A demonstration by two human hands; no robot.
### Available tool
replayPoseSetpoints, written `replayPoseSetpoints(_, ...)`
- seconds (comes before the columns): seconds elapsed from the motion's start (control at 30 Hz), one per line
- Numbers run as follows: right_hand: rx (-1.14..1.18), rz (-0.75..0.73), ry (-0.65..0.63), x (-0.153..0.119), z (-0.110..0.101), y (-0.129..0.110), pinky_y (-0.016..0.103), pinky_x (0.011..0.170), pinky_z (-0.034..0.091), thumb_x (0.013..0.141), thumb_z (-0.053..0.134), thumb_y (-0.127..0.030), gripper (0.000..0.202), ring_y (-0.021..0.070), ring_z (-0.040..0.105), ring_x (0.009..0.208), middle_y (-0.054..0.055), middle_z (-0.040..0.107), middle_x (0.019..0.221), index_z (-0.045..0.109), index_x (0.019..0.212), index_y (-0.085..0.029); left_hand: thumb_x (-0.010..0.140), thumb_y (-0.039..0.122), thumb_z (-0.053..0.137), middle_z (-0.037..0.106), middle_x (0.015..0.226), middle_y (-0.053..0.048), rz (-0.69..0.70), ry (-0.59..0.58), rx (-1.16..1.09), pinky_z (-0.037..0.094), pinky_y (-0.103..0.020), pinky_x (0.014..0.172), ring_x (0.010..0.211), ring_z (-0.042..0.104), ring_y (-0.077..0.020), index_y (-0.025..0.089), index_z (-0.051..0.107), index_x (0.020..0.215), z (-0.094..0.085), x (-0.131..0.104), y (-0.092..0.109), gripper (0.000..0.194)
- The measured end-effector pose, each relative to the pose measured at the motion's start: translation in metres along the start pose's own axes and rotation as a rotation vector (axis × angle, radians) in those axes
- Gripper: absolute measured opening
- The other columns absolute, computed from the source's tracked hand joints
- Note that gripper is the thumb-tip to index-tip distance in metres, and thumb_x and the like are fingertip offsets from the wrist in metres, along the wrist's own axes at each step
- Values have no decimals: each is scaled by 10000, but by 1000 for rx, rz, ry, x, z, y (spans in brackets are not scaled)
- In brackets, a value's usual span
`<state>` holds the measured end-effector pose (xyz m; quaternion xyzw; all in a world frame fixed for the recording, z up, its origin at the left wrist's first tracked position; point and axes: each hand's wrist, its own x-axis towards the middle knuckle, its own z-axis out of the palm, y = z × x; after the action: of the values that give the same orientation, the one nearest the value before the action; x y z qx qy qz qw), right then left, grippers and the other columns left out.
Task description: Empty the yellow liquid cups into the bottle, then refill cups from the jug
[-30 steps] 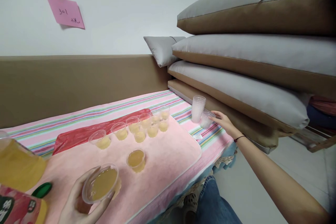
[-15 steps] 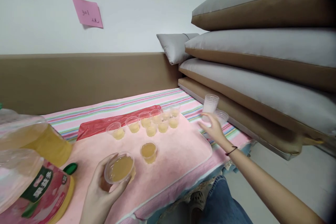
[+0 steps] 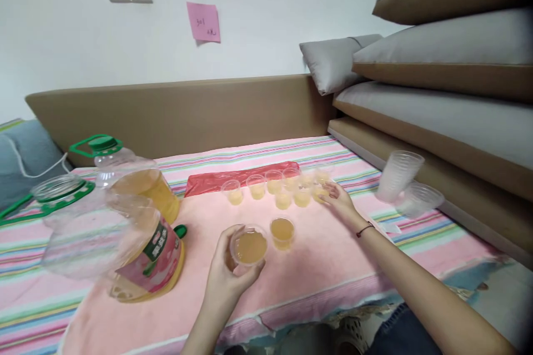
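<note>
Cup (image 3: 250,229) — clear plastic, amber liquid (image 3: 251,248)

Between the forearms (image 3: 400,266), the mat's near edge lies open; bottles (image 3: 164,258) block the mat (image 3: 320,260) at left, cups (image 3: 283,200) at its far edge.

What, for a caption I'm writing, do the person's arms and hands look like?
The left hand and right hand are gloveless, and no sleeves show on the left forearm or right forearm. A thin dark band circles the right wrist.
</note>
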<state>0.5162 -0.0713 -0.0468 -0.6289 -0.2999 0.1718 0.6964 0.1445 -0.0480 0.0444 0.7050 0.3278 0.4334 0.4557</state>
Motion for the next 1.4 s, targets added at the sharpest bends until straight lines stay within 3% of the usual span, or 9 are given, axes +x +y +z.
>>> replayPoseSetpoints(0.2, -2, -26, 71, -18, -11, -12, 579, 947, 523, 495, 845, -408, 529, 304, 676, 1005, 66, 692, 1020, 574, 923, -255, 664, 323, 755, 621, 1184, -74, -35, -1, -74, 517, -376, 973, 1142, 626, -240, 229, 525, 1154, 2, -5, 6, 549)
replayPoseSetpoints(0.43, -41, -116, 66, -59, -19, -56, 514, 946, 525, 566, 851, -438, 536, 297, 648, 1084, 105, 661, 1156, 580, 986, -245, 647, 331, 771, 623, 1178, -77, -82, -82, -93, 524, -382, 959, 1153, 618, -249, 231, 518, 1136, 3, -6, 16, 560)
replayPoseSetpoints(0.57, -27, -164, -20, -88, -6, -92, 472, 950, 525, 605, 856, -415, 510, 295, 618, 1182, 100, 683, 1188, 578, 1004, -263, 639, 318, 768, 611, 1191, -81, -100, -78, -147, 532, -371, 931, 1158, 610, -248, 232, 516, 1129, 5, -8, 19, 557)
replayPoseSetpoints(0.73, 66, -205, -155, -127, 27, -126, 454, 935, 545, 628, 868, -356, 514, 268, 633, 1176, 82, 684, 1208, 571, 1042, -281, 616, 283, 775, 615, 1167, -79, -93, -152, -177, 542, -355, 905, 1122, 633, -241, 224, 492, 1119, 8, -9, 24, 580)
replayPoseSetpoints(0.97, -10, -326, -202, -158, 59, -133, 478, 972, 538, 654, 857, -314, 570, 270, 625, 1187, 82, 673, 1235, 579, 1151, -286, 609, 251, 772, 617, 1175, -71, -126, -218, -207, 538, -347, 915, 1118, 634, -229, 229, 487, 1103, 8, -14, 28, 571)
replayPoseSetpoints(1.27, -302, -591, -125, -167, 61, -138, 495, 958, 513, 716, 776, -222, 505, 288, 622, 1123, 81, 673, 1190, 589, 1182, -277, 608, 233, 774, 620, 1175, -51, -150, -279, -235, 531, -338, 918, 1107, 636, -221, 242, 489, 1104, 9, -22, 29, 572)
replayPoseSetpoints(1.4, -415, -777, -130, -171, 62, -145, 519, 969, 496, 754, 744, -202, 479, 293, 605, 1116, 75, 674, 1161, 579, 1193, -298, 602, 218, 772, 619, 1173, -54, -162, -293, -234, 535, -335, 901, 1093, 639, -220, 237, 491, 1104, 9, -25, 29, 575)
